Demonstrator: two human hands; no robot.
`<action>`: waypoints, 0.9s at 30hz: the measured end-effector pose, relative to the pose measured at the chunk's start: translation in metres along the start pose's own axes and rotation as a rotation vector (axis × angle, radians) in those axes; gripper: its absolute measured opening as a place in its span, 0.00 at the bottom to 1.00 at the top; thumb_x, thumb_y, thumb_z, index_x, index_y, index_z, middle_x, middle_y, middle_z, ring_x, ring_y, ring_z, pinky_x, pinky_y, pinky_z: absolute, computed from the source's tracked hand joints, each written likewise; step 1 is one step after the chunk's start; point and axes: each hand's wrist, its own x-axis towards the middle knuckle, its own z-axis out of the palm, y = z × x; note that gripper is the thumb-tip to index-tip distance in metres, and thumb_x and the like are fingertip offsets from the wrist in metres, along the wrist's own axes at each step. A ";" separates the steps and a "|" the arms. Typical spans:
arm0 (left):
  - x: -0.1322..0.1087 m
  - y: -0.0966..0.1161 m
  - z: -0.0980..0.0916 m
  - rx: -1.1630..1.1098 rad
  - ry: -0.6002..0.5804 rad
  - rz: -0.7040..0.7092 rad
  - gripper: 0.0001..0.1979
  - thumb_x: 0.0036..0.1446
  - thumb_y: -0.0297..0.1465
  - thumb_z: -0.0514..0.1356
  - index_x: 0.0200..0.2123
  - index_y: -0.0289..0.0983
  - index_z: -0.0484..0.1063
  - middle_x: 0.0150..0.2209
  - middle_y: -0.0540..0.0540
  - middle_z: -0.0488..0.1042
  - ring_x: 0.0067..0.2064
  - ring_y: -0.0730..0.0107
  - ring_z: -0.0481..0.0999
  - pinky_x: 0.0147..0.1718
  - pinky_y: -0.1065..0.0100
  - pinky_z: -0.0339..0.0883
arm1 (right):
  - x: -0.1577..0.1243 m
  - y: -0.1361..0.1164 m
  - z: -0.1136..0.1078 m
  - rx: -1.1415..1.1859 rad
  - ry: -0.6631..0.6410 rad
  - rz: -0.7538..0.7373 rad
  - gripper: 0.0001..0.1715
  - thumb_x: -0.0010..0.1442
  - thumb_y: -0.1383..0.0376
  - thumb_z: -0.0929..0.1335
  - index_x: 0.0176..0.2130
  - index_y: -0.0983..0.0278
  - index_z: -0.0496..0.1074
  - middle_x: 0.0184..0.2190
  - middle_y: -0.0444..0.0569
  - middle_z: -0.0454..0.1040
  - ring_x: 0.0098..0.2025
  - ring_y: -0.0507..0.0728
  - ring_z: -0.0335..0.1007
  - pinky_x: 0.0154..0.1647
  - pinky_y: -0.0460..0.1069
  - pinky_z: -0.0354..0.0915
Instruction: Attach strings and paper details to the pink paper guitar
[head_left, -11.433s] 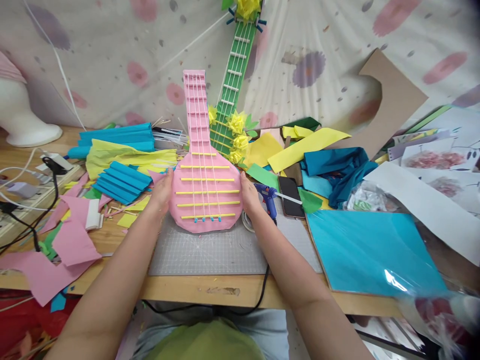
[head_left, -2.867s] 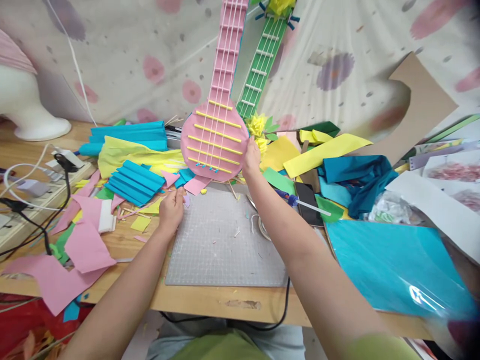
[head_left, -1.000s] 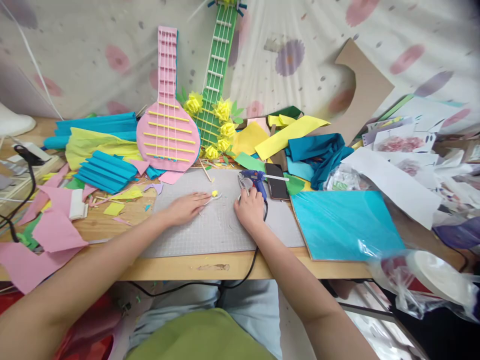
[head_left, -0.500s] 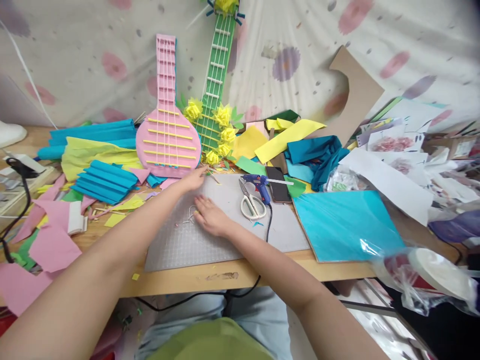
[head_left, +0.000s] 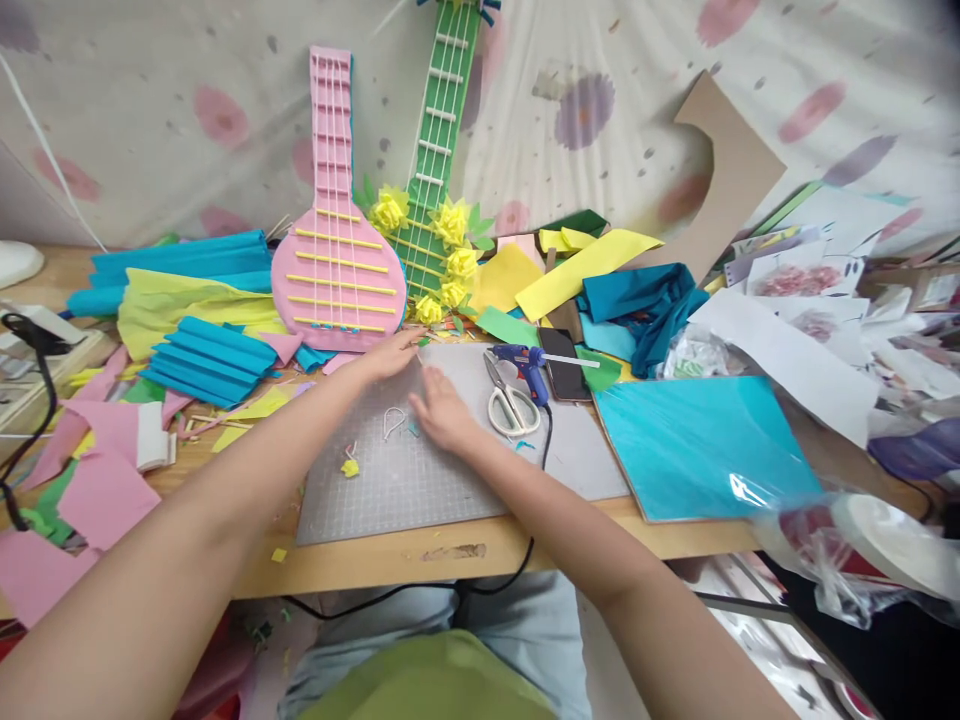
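My left hand (head_left: 393,354) is at the far edge of the grey cutting mat (head_left: 360,505), fingers stretched out beside small scraps (head_left: 431,336) below the pink paper-covered instrument (head_left: 337,270). My right hand (head_left: 446,412) lies low on the middle of the mat, fingers extended and nothing seen in them. Left of it are a white string loop (head_left: 392,424) and a small yellow scrap (head_left: 350,467). To its right are white-handled scissors (head_left: 513,411) and a blue glue gun (head_left: 531,376) with a clear glue stick.
A green instrument with yellow paper flowers (head_left: 452,221) leans against the curtain. A black phone (head_left: 567,372) lies behind the glue gun. A turquoise board (head_left: 705,445) is on the right, and pink paper pieces (head_left: 109,480) on the left. The gun's black cord (head_left: 546,440) crosses the mat.
My right hand has slid away and slightly right over the mat, leaving the string loop more exposed. A yellow scrap now shows at the mat's left. The view has shifted slightly.
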 end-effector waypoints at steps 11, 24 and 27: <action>0.007 0.030 0.000 -0.093 0.255 0.121 0.24 0.56 0.33 0.49 0.56 0.35 0.61 0.59 0.41 0.61 0.60 0.65 0.60 0.59 0.61 0.51 | -0.006 -0.050 0.017 0.039 -0.103 -0.249 0.46 0.61 0.45 0.48 0.63 0.78 0.45 0.64 0.61 0.44 0.67 0.60 0.35 0.65 0.55 0.40; -0.011 0.059 -0.032 0.002 0.446 0.103 0.18 0.56 0.30 0.47 0.48 0.33 0.67 0.50 0.42 0.70 0.51 0.66 0.68 0.53 0.61 0.60 | 0.004 -0.115 0.046 0.101 -0.098 -0.488 0.37 0.63 0.50 0.53 0.63 0.67 0.45 0.63 0.53 0.50 0.66 0.57 0.41 0.64 0.56 0.44; -0.013 0.065 -0.042 -0.029 0.456 0.128 0.18 0.56 0.30 0.47 0.48 0.33 0.67 0.49 0.43 0.71 0.50 0.66 0.69 0.50 0.61 0.63 | 0.016 -0.102 0.032 0.147 -0.018 -0.438 0.33 0.64 0.54 0.51 0.63 0.67 0.46 0.64 0.52 0.50 0.65 0.55 0.42 0.64 0.53 0.45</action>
